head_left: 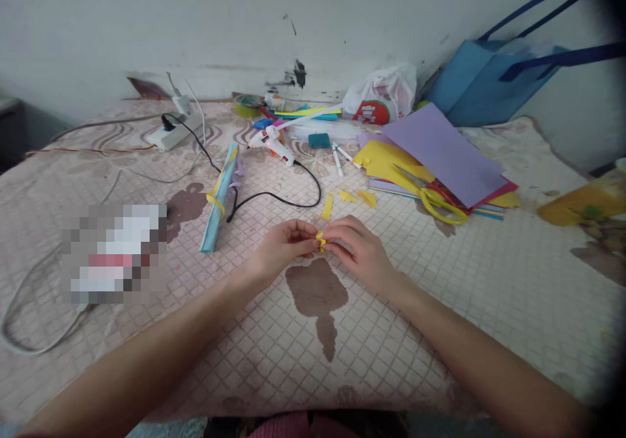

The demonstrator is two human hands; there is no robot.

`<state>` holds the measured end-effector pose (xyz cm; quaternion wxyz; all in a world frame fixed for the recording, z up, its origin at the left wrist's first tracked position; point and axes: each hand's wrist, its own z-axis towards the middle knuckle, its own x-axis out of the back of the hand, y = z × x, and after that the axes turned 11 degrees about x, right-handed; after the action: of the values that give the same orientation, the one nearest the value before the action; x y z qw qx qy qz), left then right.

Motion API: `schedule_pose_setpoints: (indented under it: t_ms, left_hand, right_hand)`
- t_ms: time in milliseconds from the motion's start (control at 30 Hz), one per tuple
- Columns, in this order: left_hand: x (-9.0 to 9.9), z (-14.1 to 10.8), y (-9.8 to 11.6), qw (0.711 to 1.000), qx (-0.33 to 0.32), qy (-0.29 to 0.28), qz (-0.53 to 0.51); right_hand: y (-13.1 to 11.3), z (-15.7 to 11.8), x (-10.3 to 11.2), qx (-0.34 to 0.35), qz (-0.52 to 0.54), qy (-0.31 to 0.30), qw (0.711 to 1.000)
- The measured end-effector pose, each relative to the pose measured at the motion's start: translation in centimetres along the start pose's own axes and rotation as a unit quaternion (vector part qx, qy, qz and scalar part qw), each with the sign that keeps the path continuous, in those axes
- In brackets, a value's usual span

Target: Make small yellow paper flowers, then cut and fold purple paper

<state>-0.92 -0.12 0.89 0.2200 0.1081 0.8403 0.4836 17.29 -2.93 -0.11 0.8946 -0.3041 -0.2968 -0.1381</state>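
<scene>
The left hand (287, 246) pinches the left of a small yellow paper piece (321, 238), on the near side of yellow scraps (327, 206); probably light, flimsy and easily creased, it suits gentle edge holds. The right hand (360, 247) pinches its right side.

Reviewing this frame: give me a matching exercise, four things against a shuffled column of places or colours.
1. yellow piece
2. scissors
3. glue gun
4. tote bag

A. mostly white
B. partly on the coloured sheets
C. mostly blue
D. between the fingertips of the left hand and right hand

Pairs: 1-D, 2-B, 3-A, 4-C
</scene>
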Motion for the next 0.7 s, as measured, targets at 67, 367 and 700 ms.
schedule_pose_setpoints:
  t_ms: [67, 367, 700]
  left_hand:
    - [0.04, 0.08, -0.07, 1.000, -0.011, 0.000, 0.007]
    - [-0.28, -0.10, 0.01, 1.000, -0.004, -0.010, -0.011]
    - [-0.42, -0.13, 0.18, 1.000, -0.002, 0.006, 0.028]
  right_hand:
    - [-0.07, 0.06, -0.09, -0.017, -0.001, 0.006, 1.000]
    - [-0.34, 0.32, -0.04, -0.120, 0.050, 0.019, 0.991]
    - [-0.83, 0.75, 0.44, -0.177, 0.106, -0.036, 0.978]
